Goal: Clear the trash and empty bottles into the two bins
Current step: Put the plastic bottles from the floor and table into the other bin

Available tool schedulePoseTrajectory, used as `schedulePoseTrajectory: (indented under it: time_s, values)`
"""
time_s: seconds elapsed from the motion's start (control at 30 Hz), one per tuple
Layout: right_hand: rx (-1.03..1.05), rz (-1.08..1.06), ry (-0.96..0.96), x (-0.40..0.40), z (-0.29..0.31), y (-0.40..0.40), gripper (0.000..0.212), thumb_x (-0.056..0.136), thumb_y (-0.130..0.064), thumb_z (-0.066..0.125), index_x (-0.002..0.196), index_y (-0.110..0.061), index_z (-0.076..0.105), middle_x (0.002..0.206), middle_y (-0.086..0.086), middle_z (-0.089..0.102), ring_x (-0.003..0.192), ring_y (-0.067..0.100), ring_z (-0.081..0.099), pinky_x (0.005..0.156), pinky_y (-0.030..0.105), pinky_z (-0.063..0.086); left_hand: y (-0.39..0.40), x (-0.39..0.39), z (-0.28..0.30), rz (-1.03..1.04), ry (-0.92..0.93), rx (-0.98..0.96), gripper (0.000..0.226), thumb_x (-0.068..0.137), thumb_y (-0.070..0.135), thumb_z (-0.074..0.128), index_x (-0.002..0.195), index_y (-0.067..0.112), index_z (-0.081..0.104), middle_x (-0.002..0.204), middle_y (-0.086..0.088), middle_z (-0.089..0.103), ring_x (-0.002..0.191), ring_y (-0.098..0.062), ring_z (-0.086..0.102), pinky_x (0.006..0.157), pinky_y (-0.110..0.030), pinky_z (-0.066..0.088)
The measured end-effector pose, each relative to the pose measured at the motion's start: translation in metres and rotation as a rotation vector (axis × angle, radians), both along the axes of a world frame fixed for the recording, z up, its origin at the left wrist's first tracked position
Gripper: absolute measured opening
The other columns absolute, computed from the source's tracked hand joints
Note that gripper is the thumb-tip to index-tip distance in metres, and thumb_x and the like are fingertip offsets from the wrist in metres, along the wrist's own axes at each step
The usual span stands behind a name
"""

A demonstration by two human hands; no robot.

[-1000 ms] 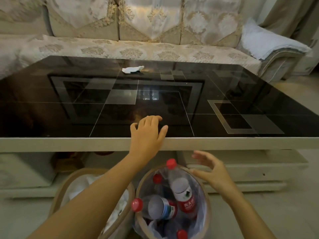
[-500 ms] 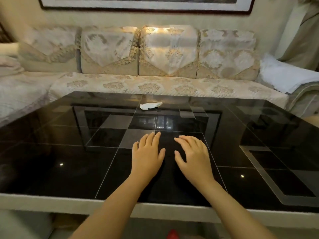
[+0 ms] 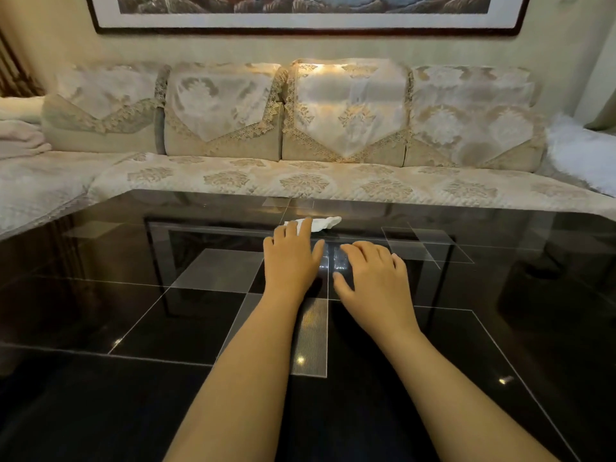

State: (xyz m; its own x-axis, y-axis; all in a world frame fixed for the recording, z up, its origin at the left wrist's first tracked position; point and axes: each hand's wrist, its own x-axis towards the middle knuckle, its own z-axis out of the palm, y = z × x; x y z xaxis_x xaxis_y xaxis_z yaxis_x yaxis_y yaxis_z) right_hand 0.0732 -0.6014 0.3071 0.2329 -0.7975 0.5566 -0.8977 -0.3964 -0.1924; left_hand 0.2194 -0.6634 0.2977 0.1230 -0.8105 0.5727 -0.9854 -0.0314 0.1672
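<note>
A crumpled white tissue (image 3: 323, 223) lies on the glossy black table (image 3: 133, 328) near its far edge. My left hand (image 3: 290, 258) stretches out palm down over the table, its fingertips reaching the near side of the tissue and covering part of it. It holds nothing and its fingers are apart. My right hand (image 3: 373, 278) hovers palm down just to the right and a little nearer, also empty with spread fingers. The two bins are out of view below the table's near edge.
A cream patterned sofa (image 3: 300, 181) runs along the far side of the table and wraps around its left end. A white fluffy cushion (image 3: 583, 155) lies at the sofa's right end. A framed picture (image 3: 306, 11) hangs on the wall.
The view has lifted from the bins to the table and sofa. Both hands have moved forward over the table, and the left fingertips have now reached the tissue.
</note>
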Motion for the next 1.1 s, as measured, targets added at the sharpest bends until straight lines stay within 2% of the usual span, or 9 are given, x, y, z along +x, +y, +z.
schedulePoseTrajectory:
  time_s: [0.17, 0.3, 0.37, 0.47, 0.63, 0.83, 0.9, 0.97, 1.1]
  values:
    - [0.06, -0.024, 0.053, 0.009, -0.001, -0.028, 0.047, 0.095, -0.039, 0.042, 0.138, -0.022, 0.041, 0.141, -0.002, 0.04, 0.13, 0.018, 0.036, 0.109, 0.046, 0.028, -0.053, 0.009, -0.001, -0.011, 0.008, 0.09, 0.059, 0.095, 0.054, 0.035, 0.146, 0.024, 0.029, 0.151, -0.007, 0.033, 0.136, -0.03, 0.03, 0.104, -0.047, 0.031]
    - [0.089, -0.012, 0.017, 0.006, -0.001, -0.033, 0.044, 0.095, -0.041, 0.04, 0.137, -0.025, 0.041, 0.14, -0.004, 0.037, 0.128, 0.016, 0.035, 0.108, 0.044, 0.028, -0.074, 0.011, 0.003, -0.092, 0.07, 0.346, 0.069, 0.089, 0.068, 0.034, 0.149, 0.037, 0.019, 0.157, -0.003, 0.02, 0.143, -0.029, 0.015, 0.11, -0.057, 0.015]
    - [0.088, 0.0, -0.006, 0.005, -0.001, -0.033, 0.043, 0.095, -0.041, 0.041, 0.136, -0.027, 0.042, 0.138, -0.005, 0.038, 0.127, 0.016, 0.036, 0.108, 0.044, 0.028, -0.077, 0.011, 0.005, -0.091, 0.063, 0.42, 0.067, 0.086, 0.07, 0.035, 0.144, 0.036, 0.031, 0.152, -0.004, 0.029, 0.139, -0.031, 0.022, 0.108, -0.058, 0.02]
    - [0.075, -0.01, -0.015, 0.002, -0.001, -0.035, 0.039, 0.095, -0.039, 0.042, 0.13, -0.025, 0.048, 0.136, -0.004, 0.039, 0.125, 0.016, 0.037, 0.108, 0.046, 0.028, -0.066, 0.005, 0.007, -0.07, 0.07, 0.333, 0.053, 0.085, 0.067, 0.042, 0.121, 0.028, 0.049, 0.136, -0.007, 0.041, 0.126, -0.033, 0.032, 0.098, -0.055, 0.033]
    - [-0.033, -0.037, -0.051, 0.001, 0.001, -0.022, 0.028, 0.091, -0.032, 0.052, 0.115, -0.021, 0.061, 0.129, 0.0, 0.051, 0.12, 0.02, 0.047, 0.108, 0.054, 0.023, -0.02, -0.006, 0.003, -0.048, 0.117, 0.334, 0.046, 0.094, 0.049, 0.039, 0.125, 0.019, 0.055, 0.132, -0.008, 0.041, 0.119, -0.033, 0.039, 0.099, -0.05, 0.035]
    - [-0.093, -0.016, -0.006, 0.002, 0.001, 0.042, 0.021, 0.084, -0.027, 0.063, 0.102, -0.018, 0.068, 0.119, 0.003, 0.06, 0.111, 0.022, 0.056, 0.101, 0.058, 0.033, 0.079, 0.01, 0.002, -0.11, 0.21, 0.198, 0.034, 0.097, 0.029, 0.045, 0.125, 0.013, 0.053, 0.127, -0.01, 0.048, 0.109, -0.028, 0.051, 0.086, -0.035, 0.042]
    - [-0.077, 0.026, 0.023, 0.002, 0.0, 0.068, 0.021, 0.085, -0.027, 0.061, 0.103, -0.018, 0.068, 0.12, 0.002, 0.059, 0.114, 0.021, 0.054, 0.103, 0.055, 0.032, 0.116, 0.013, 0.011, -0.158, 0.302, 0.206, 0.019, 0.093, 0.025, 0.048, 0.104, 0.018, 0.061, 0.111, -0.005, 0.057, 0.098, -0.027, 0.058, 0.08, -0.036, 0.045]
    - [-0.06, 0.068, 0.032, 0.0, 0.0, 0.093, 0.023, 0.086, -0.026, 0.06, 0.105, -0.017, 0.067, 0.123, 0.003, 0.057, 0.117, 0.02, 0.052, 0.104, 0.052, 0.032, 0.152, 0.015, 0.017, -0.188, 0.36, 0.224, 0.012, 0.087, 0.024, 0.052, 0.076, 0.019, 0.054, 0.085, 0.0, 0.06, 0.079, -0.026, 0.06, 0.07, -0.036, 0.048]
    - [-0.029, 0.127, 0.05, -0.009, 0.001, 0.143, 0.023, 0.087, -0.025, 0.059, 0.107, -0.015, 0.066, 0.126, 0.005, 0.055, 0.118, 0.022, 0.05, 0.103, 0.049, 0.034, 0.228, 0.019, 0.018, -0.175, 0.462, 0.198, 0.02, 0.086, 0.027, 0.063, 0.097, 0.02, 0.047, 0.087, 0.006, 0.059, 0.075, -0.014, 0.061, 0.067, -0.032, 0.052]
